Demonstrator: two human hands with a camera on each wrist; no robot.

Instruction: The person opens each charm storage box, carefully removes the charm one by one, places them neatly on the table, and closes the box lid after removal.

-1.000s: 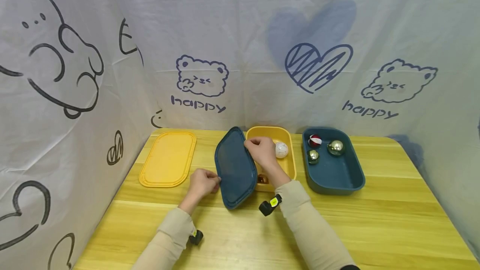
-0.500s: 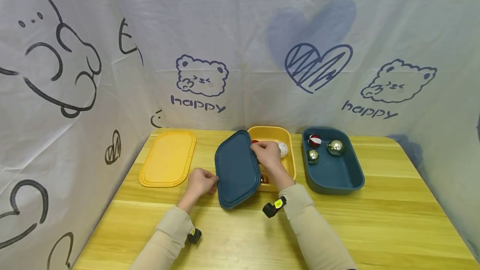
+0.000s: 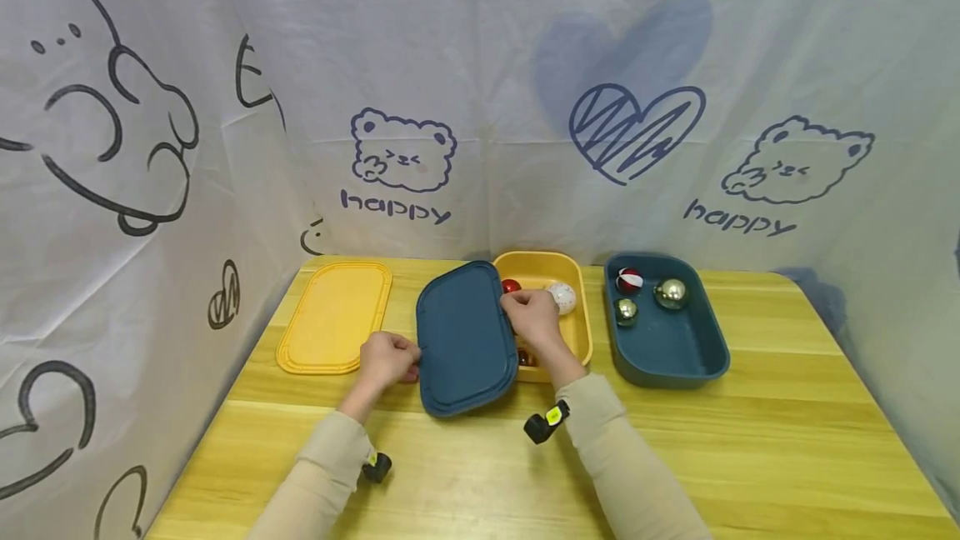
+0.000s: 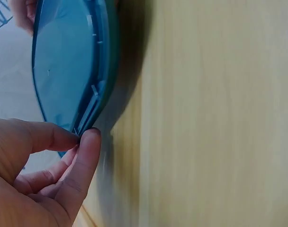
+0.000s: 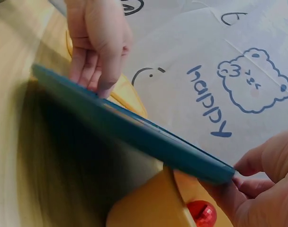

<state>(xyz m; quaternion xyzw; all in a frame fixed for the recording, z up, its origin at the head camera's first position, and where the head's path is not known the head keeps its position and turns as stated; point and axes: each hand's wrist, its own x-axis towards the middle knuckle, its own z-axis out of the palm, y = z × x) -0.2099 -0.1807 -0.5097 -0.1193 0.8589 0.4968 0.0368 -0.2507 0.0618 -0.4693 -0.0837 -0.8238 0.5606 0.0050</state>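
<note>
Both hands hold a dark blue box lid [image 3: 465, 340] by its opposite long edges, tilted above the table. In the left wrist view my left hand [image 4: 49, 170] pinches one edge between thumb and forefinger. My right hand [image 3: 534, 317] pinches the other edge, which stands higher, as the right wrist view shows. The lid overlaps the left side of a yellow box [image 3: 584, 332] in the head view. In that box lie a red ball [image 3: 511, 286], a white speckled ball [image 3: 562, 297] and a copper-coloured ball [image 3: 523, 357], partly hidden by the lid and right hand.
A yellow lid [image 3: 335, 317] lies flat on the table at the left. To the right stands an open dark blue box [image 3: 675, 348] with a red-and-white ball [image 3: 628, 280] and two gold balls, the larger gold ball [image 3: 671, 294] farther right. A printed cloth hangs behind.
The blue lid has turned flatter, showing more of its face, and shifted slightly left. My left hand moved left with it; my right hand first moved right and lower. The red ball came into view.
</note>
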